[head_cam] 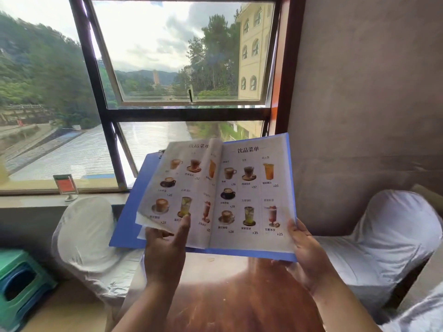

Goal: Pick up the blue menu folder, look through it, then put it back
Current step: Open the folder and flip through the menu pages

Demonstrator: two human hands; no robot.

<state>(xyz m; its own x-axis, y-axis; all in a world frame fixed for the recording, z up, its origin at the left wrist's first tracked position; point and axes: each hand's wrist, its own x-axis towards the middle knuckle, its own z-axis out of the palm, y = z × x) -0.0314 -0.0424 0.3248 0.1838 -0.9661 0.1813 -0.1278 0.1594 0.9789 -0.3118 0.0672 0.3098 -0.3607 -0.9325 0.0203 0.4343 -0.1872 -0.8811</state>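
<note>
The blue menu folder (129,212) is held open in the air above a brown table (230,283), showing two pages of drink photos with prices. My left hand (165,250) grips the lower edge of the left page, thumb on top, with a loose sheet curling over the fingers. My right hand (309,252) holds the folder's lower right corner, thumb pressed on the right page. The blue cover sticks out behind the pages on the left and along the bottom.
Two chairs in white covers stand beyond the table, one at the left (84,236), one at the right (388,236). A small sign holder (66,186) sits on the window ledge. Stacked green and blue plastic stools (21,286) are at the lower left. A grey wall is on the right.
</note>
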